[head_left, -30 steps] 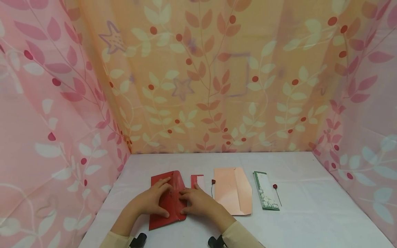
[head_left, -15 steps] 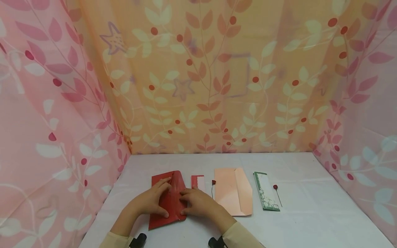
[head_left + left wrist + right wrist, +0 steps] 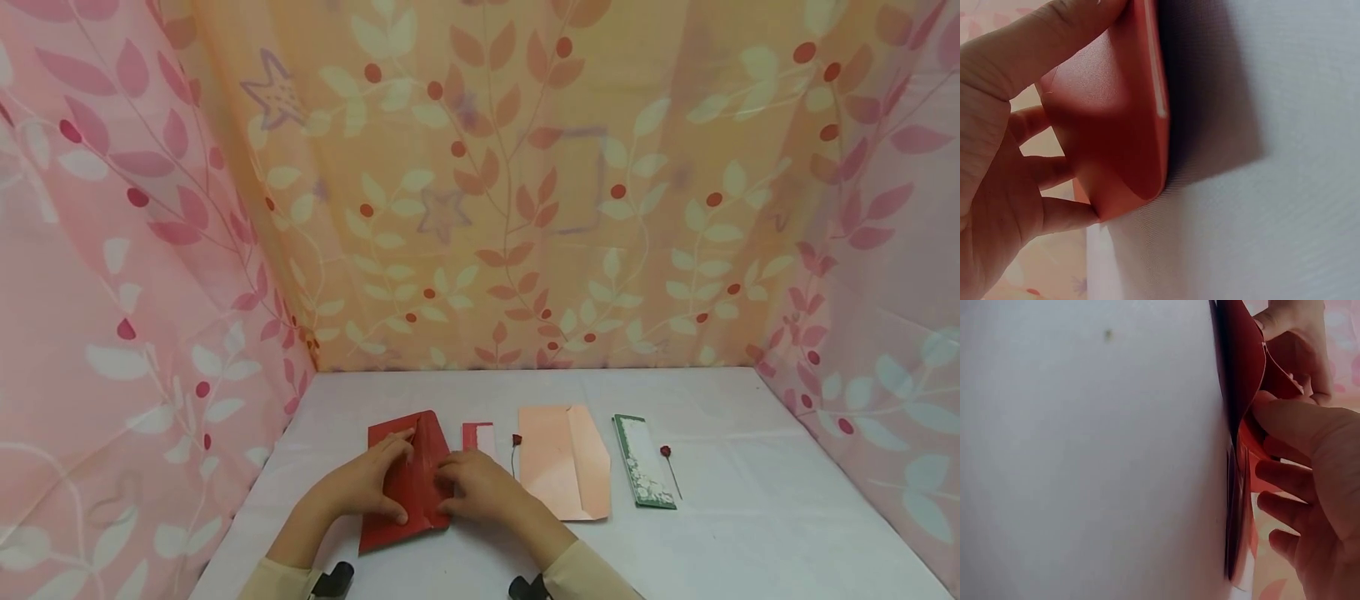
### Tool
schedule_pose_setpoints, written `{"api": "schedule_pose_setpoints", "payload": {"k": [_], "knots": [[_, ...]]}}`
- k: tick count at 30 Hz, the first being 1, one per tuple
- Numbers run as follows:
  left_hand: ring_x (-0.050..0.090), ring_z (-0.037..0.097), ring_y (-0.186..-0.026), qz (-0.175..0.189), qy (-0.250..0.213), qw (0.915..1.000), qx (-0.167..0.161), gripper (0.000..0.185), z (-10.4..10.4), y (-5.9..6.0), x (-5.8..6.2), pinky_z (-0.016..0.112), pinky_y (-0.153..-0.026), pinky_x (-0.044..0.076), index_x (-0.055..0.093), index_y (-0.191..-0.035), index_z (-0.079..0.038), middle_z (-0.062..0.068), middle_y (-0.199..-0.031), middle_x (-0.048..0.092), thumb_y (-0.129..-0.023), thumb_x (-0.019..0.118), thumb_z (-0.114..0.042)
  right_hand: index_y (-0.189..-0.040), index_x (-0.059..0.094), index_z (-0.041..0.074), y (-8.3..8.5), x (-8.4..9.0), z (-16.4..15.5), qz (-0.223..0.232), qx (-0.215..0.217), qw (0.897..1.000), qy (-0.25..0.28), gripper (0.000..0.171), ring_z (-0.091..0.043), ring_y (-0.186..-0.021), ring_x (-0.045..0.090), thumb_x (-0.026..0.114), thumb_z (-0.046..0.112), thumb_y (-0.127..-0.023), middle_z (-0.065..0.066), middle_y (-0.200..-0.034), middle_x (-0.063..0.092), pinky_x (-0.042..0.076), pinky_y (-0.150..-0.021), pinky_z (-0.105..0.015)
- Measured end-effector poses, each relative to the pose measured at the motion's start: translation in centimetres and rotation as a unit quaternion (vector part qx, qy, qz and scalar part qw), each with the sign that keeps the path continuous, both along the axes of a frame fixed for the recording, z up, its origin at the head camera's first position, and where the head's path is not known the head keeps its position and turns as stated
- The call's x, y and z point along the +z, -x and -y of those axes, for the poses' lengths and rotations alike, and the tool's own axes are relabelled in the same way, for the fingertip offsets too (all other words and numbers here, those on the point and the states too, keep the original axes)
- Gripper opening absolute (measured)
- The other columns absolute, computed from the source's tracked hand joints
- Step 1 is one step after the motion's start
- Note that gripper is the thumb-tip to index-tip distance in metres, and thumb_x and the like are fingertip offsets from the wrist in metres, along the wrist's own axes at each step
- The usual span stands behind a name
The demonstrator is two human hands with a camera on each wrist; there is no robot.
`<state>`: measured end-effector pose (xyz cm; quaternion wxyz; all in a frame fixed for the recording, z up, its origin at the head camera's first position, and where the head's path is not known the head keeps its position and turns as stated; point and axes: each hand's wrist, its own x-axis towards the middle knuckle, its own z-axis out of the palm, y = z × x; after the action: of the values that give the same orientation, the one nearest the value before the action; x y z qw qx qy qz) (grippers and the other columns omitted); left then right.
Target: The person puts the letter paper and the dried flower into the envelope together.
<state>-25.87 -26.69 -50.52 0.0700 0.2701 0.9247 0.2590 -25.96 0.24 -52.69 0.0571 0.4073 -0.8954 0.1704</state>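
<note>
Both hands [image 3: 420,492] press flat on red envelope [image 3: 397,525].

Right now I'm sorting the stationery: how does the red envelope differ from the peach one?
The red paper envelope lies under both hands, left hand and right hand pressing on it; the peach paper envelope lies untouched. The red one sits slightly skewed, the peach one straighter. Both rest flat on the white table, flaps to the right.
</note>
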Motion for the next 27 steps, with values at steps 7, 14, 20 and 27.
{"api": "schedule_pose_setpoints", "payload": {"k": [7,14,20,27], "knots": [[0.03,0.038,-0.151,0.011,-0.018,0.9998,-0.005,0.075,-0.1,0.1,-0.1,0.056,-0.109,0.046,0.048,-0.116,-0.027,0.005,-0.166,0.032,-0.063,0.094,-0.054,-0.119,0.075,0.017,-0.9,1.1,-1.3,-0.017,-0.083,0.996,0.025,0.039,-0.016,-0.108,0.065,0.081,0.036,-0.086,0.005,-0.113,0.073,0.054,-0.097,-0.035],[0.025,0.039,-0.154,0.034,-0.02,0.9992,0.001,0.076,-0.1,0.2,-0.2,0.053,-0.105,0.05,0.05,-0.117,-0.025,0.002,-0.167,0.03,-0.063,0.095,-0.052,-0.12,0.074,0.014,-1.9,2.0,-3.2,-0.018,-0.188,0.98,0.055,0.042,-0.026,-0.108,0.066,0.082,0.034,-0.084,-0.005,-0.114,0.073,0.054,-0.095,-0.046],[0.024,0.041,-0.154,0.026,-0.013,0.9996,0.001,0.075,0.0,0.4,-0.6,0.053,-0.105,0.05,0.051,-0.117,-0.026,0.001,-0.167,0.03,-0.062,0.095,-0.053,-0.116,0.075,0.012,-2.2,1.4,-4.3,0.002,-0.252,0.965,0.072,0.047,-0.029,-0.105,0.064,0.084,0.042,-0.081,-0.008,-0.111,0.073,0.053,-0.091,-0.048],[0.023,0.043,-0.154,0.031,-0.021,0.9993,0.001,0.075,-0.1,0.3,-0.6,0.054,-0.105,0.05,0.051,-0.116,-0.026,0.0,-0.167,0.03,-0.062,0.096,-0.052,-0.11,0.076,0.008,-2.2,0.5,-4.6,0.025,-0.294,0.952,0.077,0.053,-0.026,-0.09,0.061,0.086,0.047,-0.076,-0.008,-0.099,0.072,0.047,-0.075,-0.043]]}}
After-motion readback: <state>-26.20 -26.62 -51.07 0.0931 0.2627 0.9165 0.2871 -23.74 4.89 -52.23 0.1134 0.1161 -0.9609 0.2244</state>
